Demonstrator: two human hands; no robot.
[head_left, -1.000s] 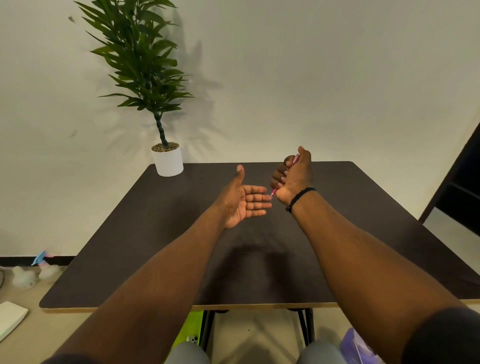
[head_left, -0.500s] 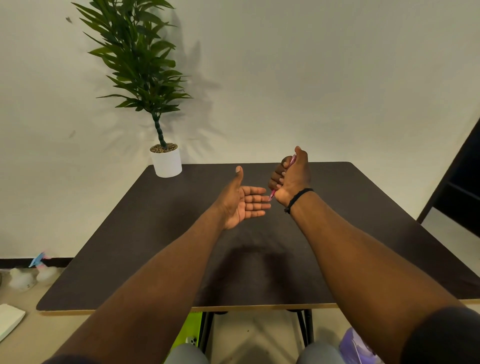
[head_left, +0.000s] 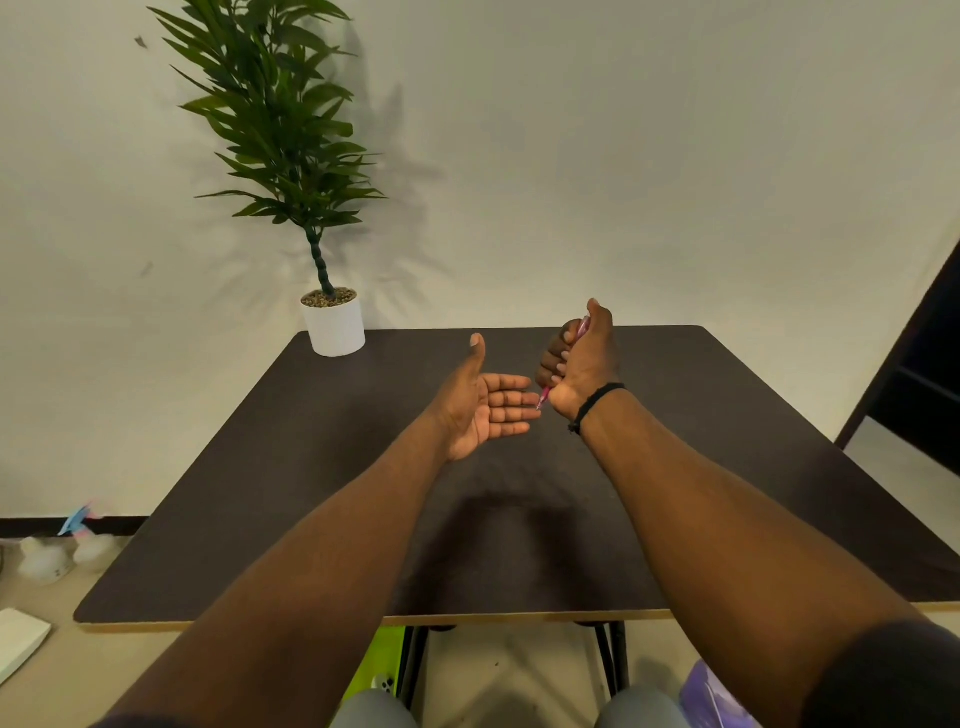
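Observation:
Above the dark table (head_left: 322, 499), my right hand (head_left: 582, 364) grips a pink pen (head_left: 543, 398) in a fist, thumb up. The pen's tip pokes out below the fist, its upper end shows by the thumb, and the fingers hide the middle. My left hand (head_left: 480, 405) is held flat, palm turned to the right, thumb raised, fingers straight. Its fingertips lie right next to the pen's tip; I cannot tell whether they touch. A black band circles my right wrist.
A potted plant in a white pot (head_left: 333, 325) stands at the table's far left corner against the wall. Small white bottles (head_left: 62, 556) sit on the floor at the left. A dark cabinet (head_left: 924, 364) is at the right.
Both hands hold nearly the same pose. They have drifted slightly left together; the pen's tip has come a bit closer to my left fingertips.

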